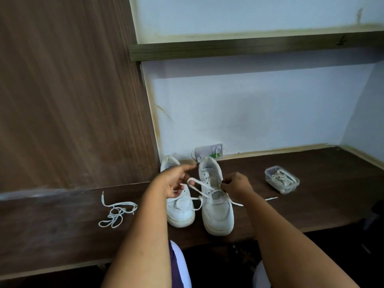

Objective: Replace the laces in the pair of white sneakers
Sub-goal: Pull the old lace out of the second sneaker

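Two white sneakers stood side by side on the dark wooden desk [311, 183], with toes pointing to the near edge. The left sneaker [180, 210] was partly hidden behind the person's left hand [173, 182]. The right sneaker [216, 204] had a white lace [199, 189] crossing its front. The left hand was curled and pinched a loop of this lace, lifted a little above the shoes. The right hand [235, 185] was closed in a pinch at the right row of eyelets of the right sneaker; it seemed to hold the lace there, but the fingertips were not clear. One end of the lace lay on the desk to the right of the shoe. A loose lace [116, 213] lay tangled on the desk, left of the shoes. Further right stood a clear plastic container [282, 179] with more laces inside. Behind the sneakers, a small packet [208, 152] leaned at the wall.
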{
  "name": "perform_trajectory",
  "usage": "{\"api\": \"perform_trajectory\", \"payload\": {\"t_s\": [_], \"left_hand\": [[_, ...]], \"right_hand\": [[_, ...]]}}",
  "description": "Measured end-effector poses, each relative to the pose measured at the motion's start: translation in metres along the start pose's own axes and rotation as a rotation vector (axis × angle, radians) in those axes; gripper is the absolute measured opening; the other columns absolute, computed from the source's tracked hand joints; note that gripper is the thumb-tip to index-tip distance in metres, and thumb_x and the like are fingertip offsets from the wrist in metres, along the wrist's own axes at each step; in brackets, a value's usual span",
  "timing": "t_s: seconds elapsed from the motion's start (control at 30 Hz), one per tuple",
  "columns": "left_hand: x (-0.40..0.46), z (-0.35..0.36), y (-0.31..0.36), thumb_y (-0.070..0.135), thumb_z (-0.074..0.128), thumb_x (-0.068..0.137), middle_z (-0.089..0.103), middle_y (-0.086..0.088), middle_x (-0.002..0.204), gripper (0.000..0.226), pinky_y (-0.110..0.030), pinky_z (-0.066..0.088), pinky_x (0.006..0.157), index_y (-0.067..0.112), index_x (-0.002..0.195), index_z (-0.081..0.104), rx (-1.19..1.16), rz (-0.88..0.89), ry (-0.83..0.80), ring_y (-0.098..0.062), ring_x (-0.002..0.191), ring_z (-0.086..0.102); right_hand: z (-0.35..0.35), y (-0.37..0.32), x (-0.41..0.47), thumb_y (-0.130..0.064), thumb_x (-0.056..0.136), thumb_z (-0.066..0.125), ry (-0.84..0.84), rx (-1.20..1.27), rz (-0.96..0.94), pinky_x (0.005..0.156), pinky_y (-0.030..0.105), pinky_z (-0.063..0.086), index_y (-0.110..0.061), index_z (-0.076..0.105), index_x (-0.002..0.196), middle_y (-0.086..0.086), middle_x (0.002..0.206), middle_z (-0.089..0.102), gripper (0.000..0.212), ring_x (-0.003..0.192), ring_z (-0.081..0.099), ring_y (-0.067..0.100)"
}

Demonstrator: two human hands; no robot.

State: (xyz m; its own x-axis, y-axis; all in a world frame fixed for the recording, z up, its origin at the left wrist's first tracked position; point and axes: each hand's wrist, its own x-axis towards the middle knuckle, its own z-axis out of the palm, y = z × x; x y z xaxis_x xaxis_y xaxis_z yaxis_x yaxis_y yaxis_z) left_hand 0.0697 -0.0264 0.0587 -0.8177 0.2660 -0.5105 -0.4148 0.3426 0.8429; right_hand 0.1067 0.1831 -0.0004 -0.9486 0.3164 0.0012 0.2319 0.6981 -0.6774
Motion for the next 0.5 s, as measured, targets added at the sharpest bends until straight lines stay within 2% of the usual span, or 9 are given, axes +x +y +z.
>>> {"api": "perform_trajectory", "payload": {"t_s": [0.07,0.13,0.17,0.23,0.3,0.4,0.5], "left_hand": [[0.014,-0.001,-0.008,0.048,0.063,0.086,0.058,-0.001,0.070,0.039,-0.022,0.031,0.054,0.011,0.073,0.060,0.359,-0.009,0.180,-0.012,0.053,0.041],[0.023,0.007,-0.012,0.045,0.064,0.086,0.063,-0.003,0.077,0.031,-0.023,0.040,0.064,0.014,0.083,0.063,0.702,0.125,0.343,-0.017,0.066,0.056],[0.023,0.016,-0.011,0.042,0.064,0.087,0.067,-0.001,0.084,0.024,-0.023,0.044,0.070,0.019,0.083,0.065,0.788,0.238,0.401,-0.018,0.077,0.062],[0.017,0.035,-0.008,0.033,0.066,0.087,0.067,0.003,0.100,0.010,-0.025,0.049,0.078,0.025,0.083,0.070,0.777,0.445,0.406,-0.018,0.092,0.064],[0.018,0.056,-0.009,0.026,0.066,0.088,0.059,-0.001,0.117,0.010,-0.026,0.047,0.081,0.024,0.092,0.074,0.881,0.576,0.372,-0.021,0.101,0.061],[0.033,0.078,-0.018,0.017,0.060,0.090,0.049,-0.007,0.132,0.016,-0.030,0.044,0.078,0.018,0.102,0.071,1.097,0.555,0.330,-0.028,0.109,0.056],[0.040,0.090,-0.022,0.017,0.057,0.091,0.043,-0.009,0.134,0.021,-0.039,0.050,0.081,0.016,0.110,0.067,1.194,0.517,0.338,-0.032,0.112,0.054]], "right_hand": [[0.002,-0.002,-0.001,-0.018,0.086,0.064,-0.008,-0.010,-0.016,0.043,0.012,0.030,-0.016,0.063,0.067,-0.005,0.061,0.055,0.019,0.057,0.051,0.006],[0.003,-0.003,0.001,-0.020,0.086,0.064,-0.004,0.002,-0.009,0.043,0.012,0.029,-0.016,0.062,0.068,-0.007,0.060,0.053,0.019,0.054,0.048,0.001],[0.003,-0.002,0.001,-0.020,0.086,0.064,0.000,0.015,-0.004,0.042,0.011,0.029,-0.016,0.062,0.067,-0.007,0.059,0.053,0.019,0.053,0.048,0.000],[0.004,-0.002,0.001,-0.018,0.084,0.064,0.003,0.040,0.007,0.039,0.009,0.030,-0.016,0.062,0.064,-0.005,0.057,0.054,0.020,0.051,0.048,0.001],[0.004,-0.001,0.002,-0.014,0.081,0.063,0.003,0.078,0.033,0.043,0.012,0.036,-0.011,0.066,0.064,-0.002,0.054,0.055,0.018,0.049,0.049,0.005],[0.002,0.002,0.002,-0.014,0.079,0.062,-0.011,0.080,0.064,0.050,0.020,0.039,-0.005,0.073,0.072,0.002,0.054,0.058,0.016,0.052,0.052,0.012],[0.002,0.004,0.004,-0.016,0.079,0.066,-0.034,0.116,0.072,0.057,0.021,0.045,-0.008,0.075,0.075,0.009,0.067,0.069,0.013,0.057,0.056,0.014]]}}
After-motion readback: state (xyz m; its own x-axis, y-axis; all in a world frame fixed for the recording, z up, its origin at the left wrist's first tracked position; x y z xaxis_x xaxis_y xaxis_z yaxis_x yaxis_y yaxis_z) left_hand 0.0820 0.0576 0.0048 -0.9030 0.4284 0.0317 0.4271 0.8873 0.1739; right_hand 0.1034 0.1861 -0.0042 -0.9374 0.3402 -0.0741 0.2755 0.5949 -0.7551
